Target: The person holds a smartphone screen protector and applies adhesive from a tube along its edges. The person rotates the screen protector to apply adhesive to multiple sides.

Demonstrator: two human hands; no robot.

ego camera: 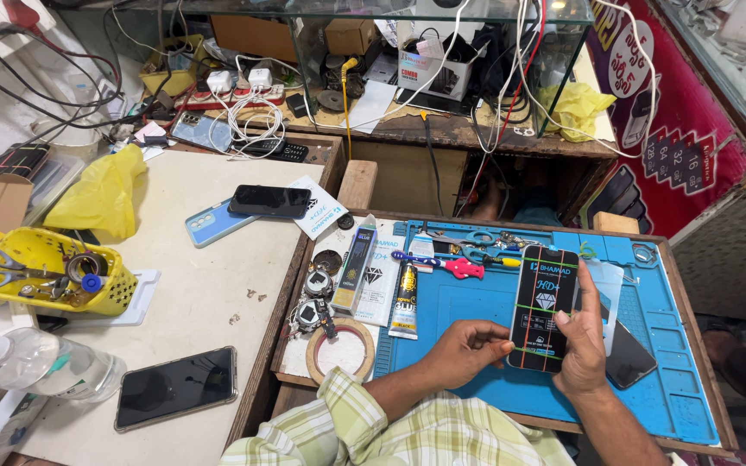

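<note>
Screen-protector packet (545, 307) held upright in both our hands over the blue mat (477, 345).
Our left hand (464, 349) pinched its lower left edge, our right hand (582, 345) wrapped its right side, fingers (587, 289) closed on it. We judged a slack grip could drop it onto the phone (628, 358) just beside; beyond lay the glue tube (405, 300).

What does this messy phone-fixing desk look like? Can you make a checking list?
Surface: blue work mat on a wooden tray.
Job's things: black screen-protector packet; a dark phone lies beside it.
Clutter: glue tube, tape roll, yellow basket with scissors.
Grippers: left hand and right hand both grip the packet.
Cables: white charger leads on the back shelf.
Surroundings: red poster on the right.
</note>
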